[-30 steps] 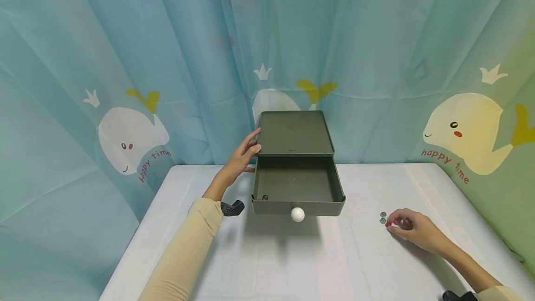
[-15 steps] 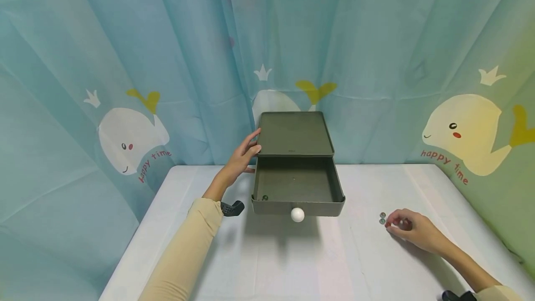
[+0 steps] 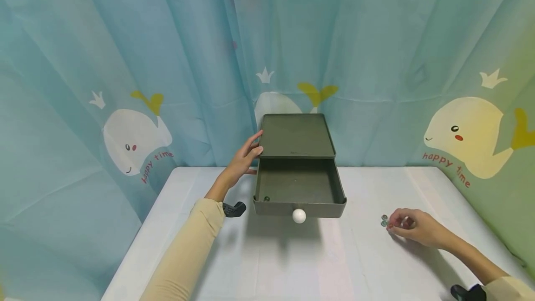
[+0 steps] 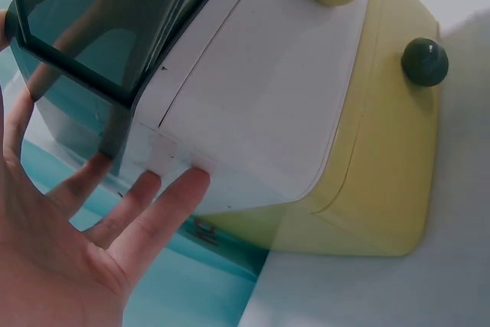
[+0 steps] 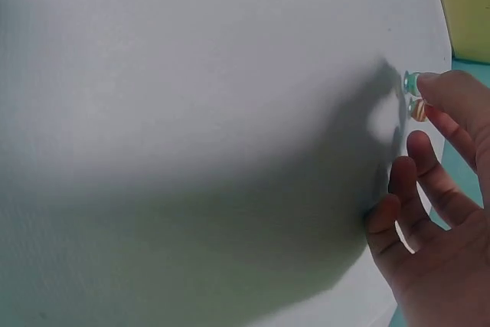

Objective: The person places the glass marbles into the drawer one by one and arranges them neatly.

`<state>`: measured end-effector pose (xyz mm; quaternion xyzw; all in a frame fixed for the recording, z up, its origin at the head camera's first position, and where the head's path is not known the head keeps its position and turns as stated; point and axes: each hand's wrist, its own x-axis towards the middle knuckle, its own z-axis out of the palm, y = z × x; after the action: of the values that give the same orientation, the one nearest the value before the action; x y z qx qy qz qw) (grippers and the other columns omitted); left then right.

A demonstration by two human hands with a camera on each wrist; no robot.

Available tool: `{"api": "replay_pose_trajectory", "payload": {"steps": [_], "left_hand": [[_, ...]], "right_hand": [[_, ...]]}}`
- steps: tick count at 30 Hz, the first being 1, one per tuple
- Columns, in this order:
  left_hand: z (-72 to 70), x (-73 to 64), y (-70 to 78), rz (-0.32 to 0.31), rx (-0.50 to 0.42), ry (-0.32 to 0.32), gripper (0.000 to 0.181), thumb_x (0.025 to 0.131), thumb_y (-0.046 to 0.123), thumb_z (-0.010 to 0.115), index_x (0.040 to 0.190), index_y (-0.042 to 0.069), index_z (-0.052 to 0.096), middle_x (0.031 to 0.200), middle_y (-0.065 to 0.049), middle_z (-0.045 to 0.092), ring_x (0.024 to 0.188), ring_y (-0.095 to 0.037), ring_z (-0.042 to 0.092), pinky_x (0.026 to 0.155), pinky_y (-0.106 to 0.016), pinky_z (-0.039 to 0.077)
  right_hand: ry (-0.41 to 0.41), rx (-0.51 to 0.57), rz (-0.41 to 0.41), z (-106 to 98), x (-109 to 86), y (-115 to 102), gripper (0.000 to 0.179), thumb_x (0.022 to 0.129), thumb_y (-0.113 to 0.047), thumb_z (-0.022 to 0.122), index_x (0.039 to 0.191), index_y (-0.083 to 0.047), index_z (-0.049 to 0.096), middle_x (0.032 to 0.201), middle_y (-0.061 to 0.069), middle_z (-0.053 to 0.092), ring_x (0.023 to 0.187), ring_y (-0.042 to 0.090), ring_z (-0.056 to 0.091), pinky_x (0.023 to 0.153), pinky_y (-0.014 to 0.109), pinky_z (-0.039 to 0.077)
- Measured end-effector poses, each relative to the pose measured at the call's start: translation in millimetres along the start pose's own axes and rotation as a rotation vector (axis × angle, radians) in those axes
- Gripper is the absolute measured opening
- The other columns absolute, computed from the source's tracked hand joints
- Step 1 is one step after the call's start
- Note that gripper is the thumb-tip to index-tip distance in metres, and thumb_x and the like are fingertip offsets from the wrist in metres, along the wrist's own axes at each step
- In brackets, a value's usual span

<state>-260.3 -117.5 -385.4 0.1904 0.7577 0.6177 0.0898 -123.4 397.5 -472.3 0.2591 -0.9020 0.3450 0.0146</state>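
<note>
My left hand (image 3: 239, 160) lies against the left side of a small desktop drawer cabinet (image 3: 297, 134), fingers extended. The left wrist view shows its fingertips touching the side of the white drawer section (image 4: 260, 89). The dark green top drawer (image 3: 296, 209) is pulled out, and a small green marble (image 3: 266, 198) lies in its front left corner. At the right of the table, my right hand (image 3: 418, 228) pinches an orange-striped marble (image 5: 418, 109) between thumb and index finger, low over the tabletop. A green marble (image 5: 412, 83) and another marble (image 3: 384, 217) lie beside its fingertips.
A white table (image 3: 284, 268) carries everything. The cabinet stands at its back edge, before a blue curtain (image 3: 188, 36) with whale prints. A white knob (image 3: 299, 216) sticks out from the top drawer, and a yellow drawer section (image 4: 375, 151) is below the white one.
The view has shifted slightly, so everything sits a little lower in the picture. The right hand stays by the marbles, its wrist shifted slightly right; the left hand keeps its place on the cabinet.
</note>
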Motion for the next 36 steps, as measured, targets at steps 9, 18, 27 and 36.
{"api": "replay_pose_trajectory", "payload": {"steps": [9,18,27,36], "left_hand": [[1.6,1.7,1.3,-0.001,-0.002,-0.004,0.06,0.105,0.048,0.05,0.16,0.049,0.027,0.166,-0.007,0.026,0.145,-0.036,0.039,0.096,-0.067,0.048],[2.1,1.7,1.0,-0.003,0.003,-0.001,0.059,0.105,0.046,0.05,0.159,0.05,0.027,0.166,-0.007,0.027,0.144,-0.036,0.04,0.094,-0.065,0.05],[1.8,-0.4,1.1,-0.005,0.006,0.0,0.059,0.105,0.047,0.049,0.16,0.049,0.027,0.166,-0.008,0.026,0.145,-0.037,0.039,0.095,-0.065,0.05],[1.2,-0.5,0.9,-0.002,0.014,0.003,0.059,0.105,0.047,0.049,0.16,0.048,0.027,0.165,-0.008,0.027,0.144,-0.036,0.039,0.095,-0.065,0.05]], "right_hand": [[0.012,0.014,-0.041,-15.6,11.5,-3.8,0.023,0.088,0.001,0.076,0.092,-0.02,0.067,0.082,-0.006,0.065,0.069,0.003,0.059,0.055,0.024,0.046],[0.038,-0.026,0.005,-36.2,27.2,-34.2,0.02,0.09,-0.007,0.077,0.095,-0.024,0.069,0.084,-0.011,0.066,0.075,0.005,0.059,0.055,0.025,0.047],[0.078,-0.018,-0.046,-56.8,45.7,-56.7,0.022,0.091,-0.004,0.077,0.097,-0.023,0.069,0.09,0.002,0.069,0.077,0.01,0.061,0.063,0.024,0.05],[0.151,-0.028,-0.029,-78.5,61.1,-82.9,0.017,0.092,-0.007,0.077,0.1,-0.021,0.071,0.094,0.001,0.07,0.081,0.009,0.062,0.064,0.021,0.049]]}}
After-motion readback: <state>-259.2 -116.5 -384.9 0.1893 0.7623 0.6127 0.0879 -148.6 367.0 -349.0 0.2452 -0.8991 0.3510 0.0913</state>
